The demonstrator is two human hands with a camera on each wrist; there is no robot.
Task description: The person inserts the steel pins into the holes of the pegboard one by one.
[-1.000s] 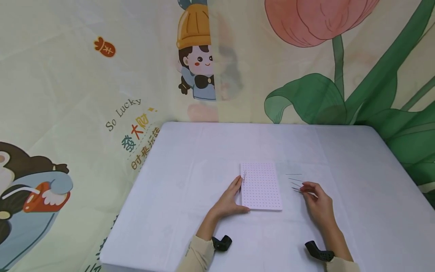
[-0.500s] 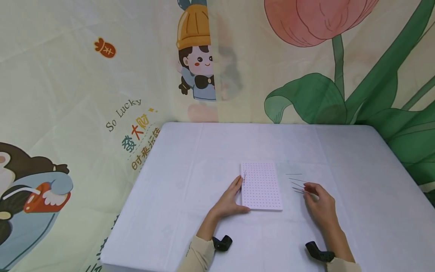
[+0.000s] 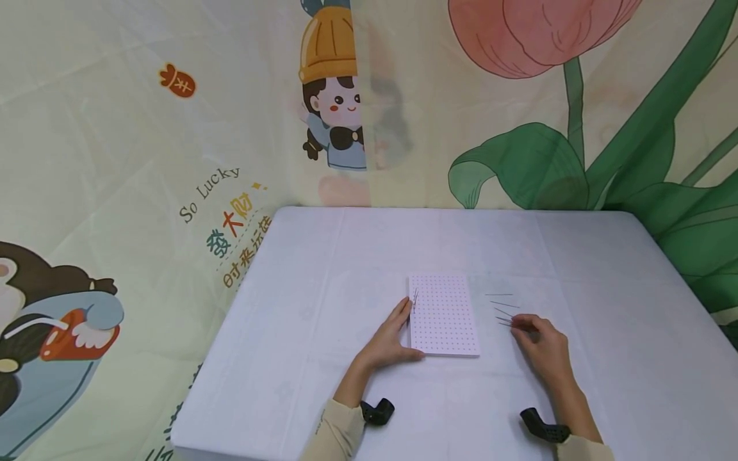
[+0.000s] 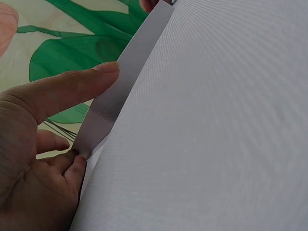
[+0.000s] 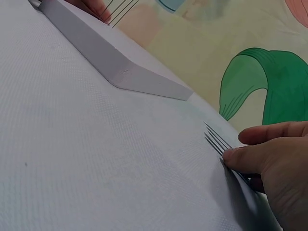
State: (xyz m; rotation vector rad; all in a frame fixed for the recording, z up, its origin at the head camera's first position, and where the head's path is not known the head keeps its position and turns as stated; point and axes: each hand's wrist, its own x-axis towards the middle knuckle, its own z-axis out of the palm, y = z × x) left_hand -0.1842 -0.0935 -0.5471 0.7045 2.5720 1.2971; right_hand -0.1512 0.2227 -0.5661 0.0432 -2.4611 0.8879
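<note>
A white pegboard with rows of small holes lies on the table. Several thin metal needles stand upright in its far left holes. My left hand holds the board's near left corner, thumb along the near side and fingers at the left side. In the left wrist view, the thumb lies against the board's side. To the right of the board, several loose needles lie spread out. My right hand pinches at the nearest ones; its fingers partly hide the needles in the right wrist view.
A white cloth covers the table. Behind it hangs a printed backdrop with cartoon figures and a large flower. Black wrist cameras sit near both cuffs.
My right hand has shifted slightly among the needles, its fingertips lower and closer together, hiding more of the nearest ones. My left hand and the pegboard have stayed in place.
</note>
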